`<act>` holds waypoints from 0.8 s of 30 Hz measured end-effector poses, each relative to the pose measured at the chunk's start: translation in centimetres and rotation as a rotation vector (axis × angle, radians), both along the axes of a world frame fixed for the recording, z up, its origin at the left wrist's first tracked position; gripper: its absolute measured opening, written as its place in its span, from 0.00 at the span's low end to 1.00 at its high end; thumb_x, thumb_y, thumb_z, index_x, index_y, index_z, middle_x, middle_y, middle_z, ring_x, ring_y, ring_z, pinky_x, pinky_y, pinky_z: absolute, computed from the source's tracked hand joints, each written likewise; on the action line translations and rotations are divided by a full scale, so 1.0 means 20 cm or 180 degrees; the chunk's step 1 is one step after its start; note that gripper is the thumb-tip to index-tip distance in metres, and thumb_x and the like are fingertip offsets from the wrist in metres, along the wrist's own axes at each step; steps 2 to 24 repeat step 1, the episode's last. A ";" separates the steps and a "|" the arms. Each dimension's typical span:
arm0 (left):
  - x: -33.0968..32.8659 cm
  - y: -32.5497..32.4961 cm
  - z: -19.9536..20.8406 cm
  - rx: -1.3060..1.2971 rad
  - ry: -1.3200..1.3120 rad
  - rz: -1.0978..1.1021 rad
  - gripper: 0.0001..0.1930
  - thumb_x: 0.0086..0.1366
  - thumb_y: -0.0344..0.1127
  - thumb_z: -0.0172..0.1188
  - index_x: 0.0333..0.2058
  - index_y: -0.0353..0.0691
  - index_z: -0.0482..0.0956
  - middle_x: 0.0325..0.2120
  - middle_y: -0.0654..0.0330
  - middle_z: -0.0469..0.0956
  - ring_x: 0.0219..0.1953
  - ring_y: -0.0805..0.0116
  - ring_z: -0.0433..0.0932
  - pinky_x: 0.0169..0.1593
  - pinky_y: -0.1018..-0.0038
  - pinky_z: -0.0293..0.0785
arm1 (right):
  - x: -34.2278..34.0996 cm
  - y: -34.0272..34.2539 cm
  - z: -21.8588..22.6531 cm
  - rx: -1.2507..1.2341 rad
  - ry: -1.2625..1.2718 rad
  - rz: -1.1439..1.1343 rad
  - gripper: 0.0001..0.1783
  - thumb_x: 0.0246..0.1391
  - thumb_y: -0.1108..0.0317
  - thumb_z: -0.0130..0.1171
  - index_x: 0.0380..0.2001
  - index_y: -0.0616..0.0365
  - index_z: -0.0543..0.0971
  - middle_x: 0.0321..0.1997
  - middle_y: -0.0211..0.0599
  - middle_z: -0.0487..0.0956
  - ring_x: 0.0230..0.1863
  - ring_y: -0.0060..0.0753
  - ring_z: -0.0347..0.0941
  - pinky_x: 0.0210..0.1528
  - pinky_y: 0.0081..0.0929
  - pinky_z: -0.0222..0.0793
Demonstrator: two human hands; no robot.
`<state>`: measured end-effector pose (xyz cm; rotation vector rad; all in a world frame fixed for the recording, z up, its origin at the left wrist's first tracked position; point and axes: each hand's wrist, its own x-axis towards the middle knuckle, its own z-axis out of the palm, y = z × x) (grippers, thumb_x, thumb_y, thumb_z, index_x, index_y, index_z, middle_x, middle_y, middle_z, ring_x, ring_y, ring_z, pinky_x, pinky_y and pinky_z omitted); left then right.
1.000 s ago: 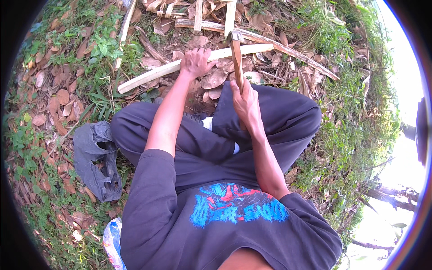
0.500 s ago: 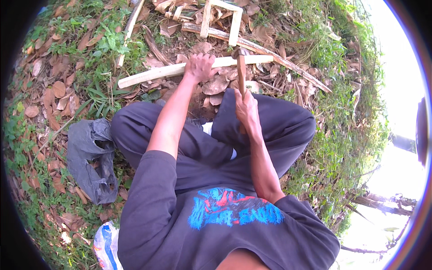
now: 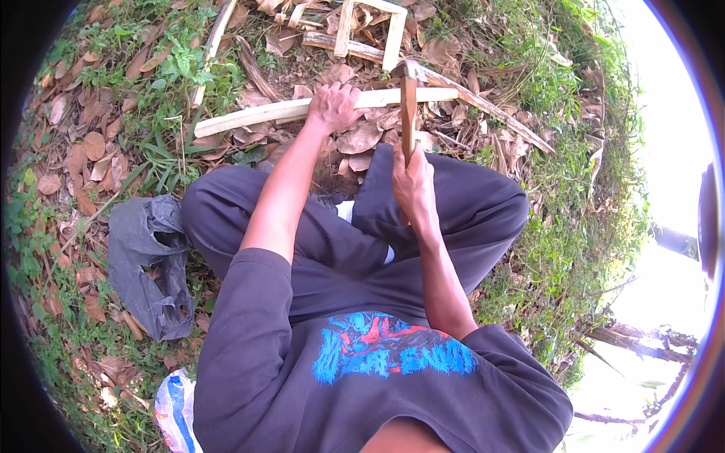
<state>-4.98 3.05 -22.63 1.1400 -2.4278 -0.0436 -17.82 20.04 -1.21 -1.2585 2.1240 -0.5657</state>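
Observation:
A pale wooden strip [image 3: 249, 120] lies crosswise in front of my folded legs. My left hand [image 3: 333, 108] is closed over its middle, fingers wrapped on the far side. In my right hand [image 3: 413, 185] is a hammer [image 3: 408, 113], gripped by its wooden handle. The metal head is up over the right part of the strip; whether it touches the wood I cannot tell. Beyond the strip, a frame of pale wooden pieces [image 3: 392, 41] rests on the leaf litter. Any nail at the strip is hidden or too small to make out.
A long split branch [image 3: 483, 109] slants across the ground behind the strip. Another pale stick [image 3: 214, 49] lies at the far left. To my left are a crumpled dark plastic bag [image 3: 151, 264] and a white and blue bag [image 3: 175, 411]. Dry leaves and grass cover the ground.
The hammer head has risen slightly and shifted a little right, tilting the handle. My left hand stays on the strip. The whole view has shifted slightly.

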 end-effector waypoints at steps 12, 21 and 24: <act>-0.01 -0.01 0.01 0.0242 -0.0055 -0.0061 0.32 0.58 0.62 0.67 0.51 0.42 0.75 0.42 0.52 0.81 0.41 0.51 0.82 0.40 0.55 0.80 | -0.02 0.02 -0.09 0.0211 0.0105 0.0005 0.20 0.70 0.52 0.52 0.46 0.61 0.72 0.42 0.74 0.77 0.48 0.78 0.72 0.46 0.61 0.66; -0.01 -0.01 0.01 0.0242 -0.0055 -0.0061 0.32 0.58 0.62 0.67 0.51 0.42 0.75 0.42 0.52 0.81 0.41 0.51 0.82 0.40 0.55 0.80 | -0.02 0.02 -0.09 0.0211 0.0105 0.0005 0.20 0.70 0.52 0.52 0.46 0.61 0.72 0.42 0.74 0.77 0.48 0.78 0.72 0.46 0.61 0.66; -0.01 -0.01 0.01 0.0242 -0.0055 -0.0061 0.32 0.58 0.62 0.67 0.51 0.42 0.75 0.42 0.52 0.81 0.41 0.51 0.82 0.40 0.55 0.80 | -0.02 0.02 -0.09 0.0211 0.0105 0.0005 0.20 0.70 0.52 0.52 0.46 0.61 0.72 0.42 0.74 0.77 0.48 0.78 0.72 0.46 0.61 0.66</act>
